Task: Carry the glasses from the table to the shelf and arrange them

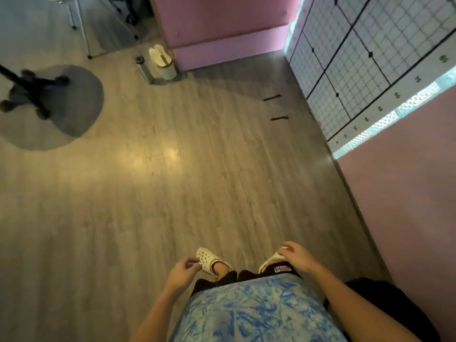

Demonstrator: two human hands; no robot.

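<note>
Single head view, steeply downward at wood floor (172,193), own feet.

Blue-and-white mottled shirt (249,309), cream perforated clogs (209,260), pink wall (404,193), grey-brown wood-grain floor (148,193)

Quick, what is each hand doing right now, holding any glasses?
Left hand: open, fingers loosely curled, holding nothing.
Right hand: open, holding nothing.

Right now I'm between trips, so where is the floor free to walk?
Bare wood floor runs ahead, between the grey mat and the pink wall. Crowded by the bin and chair base.
</note>
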